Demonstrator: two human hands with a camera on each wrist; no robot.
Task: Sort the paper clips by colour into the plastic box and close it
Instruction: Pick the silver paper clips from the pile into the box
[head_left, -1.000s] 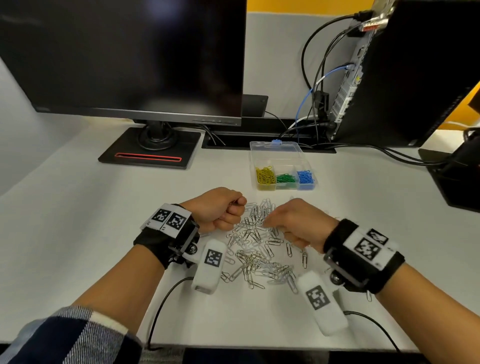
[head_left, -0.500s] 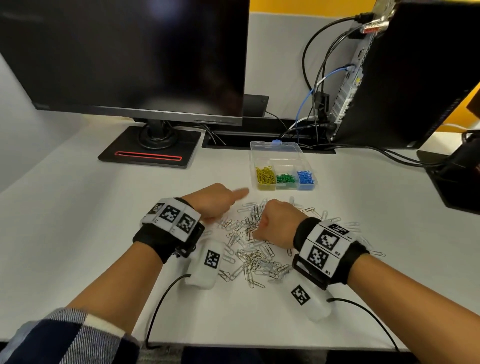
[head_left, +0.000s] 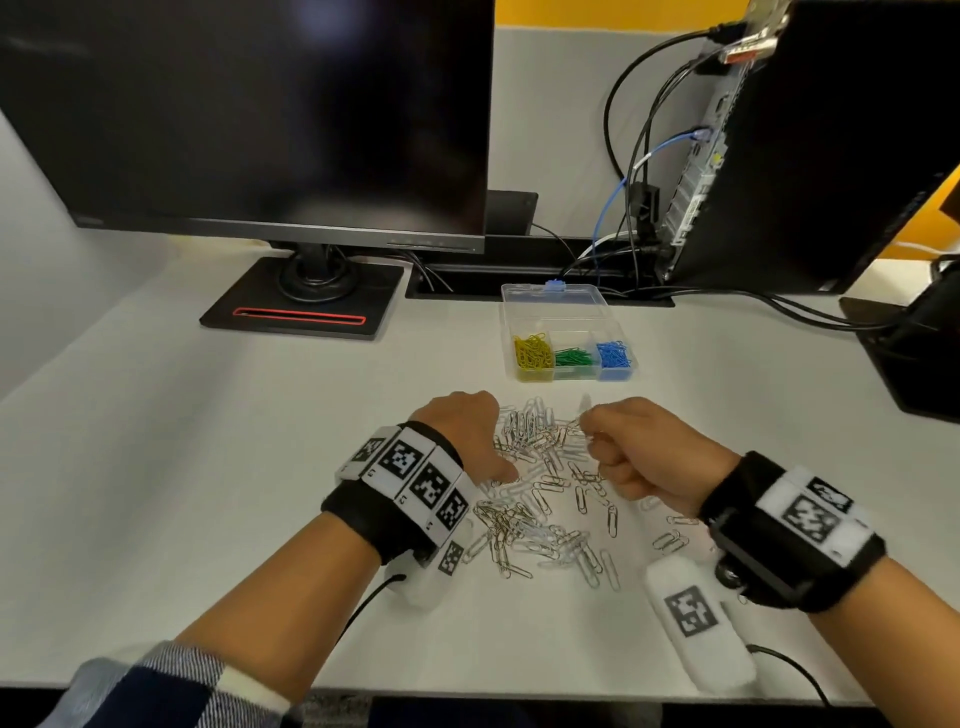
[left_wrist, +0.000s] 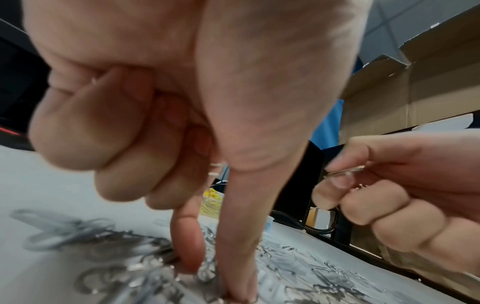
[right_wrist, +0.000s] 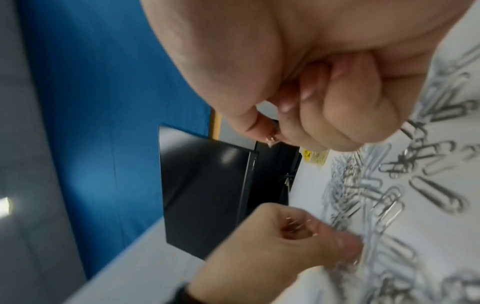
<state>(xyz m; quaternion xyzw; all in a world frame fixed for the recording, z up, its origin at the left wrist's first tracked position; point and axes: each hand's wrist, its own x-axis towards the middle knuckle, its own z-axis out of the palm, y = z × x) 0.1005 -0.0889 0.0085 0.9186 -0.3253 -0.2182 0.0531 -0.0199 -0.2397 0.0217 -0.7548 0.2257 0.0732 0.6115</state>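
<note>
Silver metal paper clips lie scattered in a loose pile on the white bench, in the lower middle of the head view, between the two hands. Beyond the pile, toward the upper middle of that frame, sits the clear plastic box with its lid laid open behind it; its front row holds yellow clips in the left compartment, green clips in the middle one and blue clips in the right one. Left hand is down on the left edge of the pile: the left wrist view shows its forefinger and thumb stretched down with their tips among the clips on the bench, while its other fingers are curled in; a glint inside that curl in the right wrist view may be clips held there, but the blur makes this uncertain. Right hand is raised just above the right side of the pile, its fingers curled, thumb and forefinger pinching one silver clip clear of the bench. A black monitor on a stand fills the upper left of the head view, and a black computer case with cables stands at the upper right.
</note>
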